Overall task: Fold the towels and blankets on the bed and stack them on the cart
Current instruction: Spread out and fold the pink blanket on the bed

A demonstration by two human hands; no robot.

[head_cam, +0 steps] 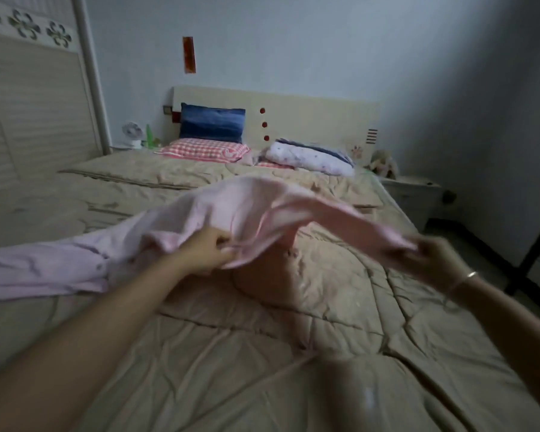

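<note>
A pale pink towel (237, 210) hangs in the air above the bed (262, 353), bunched and blurred by motion. My left hand (206, 249) pinches its near edge around the middle. My right hand (430, 260), with a bracelet on the wrist, grips the towel's right end. The towel's left part trails down onto the beige quilt at the left (38, 269). No cart is in view.
The beige quilt covers the bed. Pillows lie at the headboard: a blue one (212, 122), a red checked one (203, 150) and a white dotted one (309, 157). A wardrobe (28, 120) stands at the left, a nightstand (415, 194) at the right.
</note>
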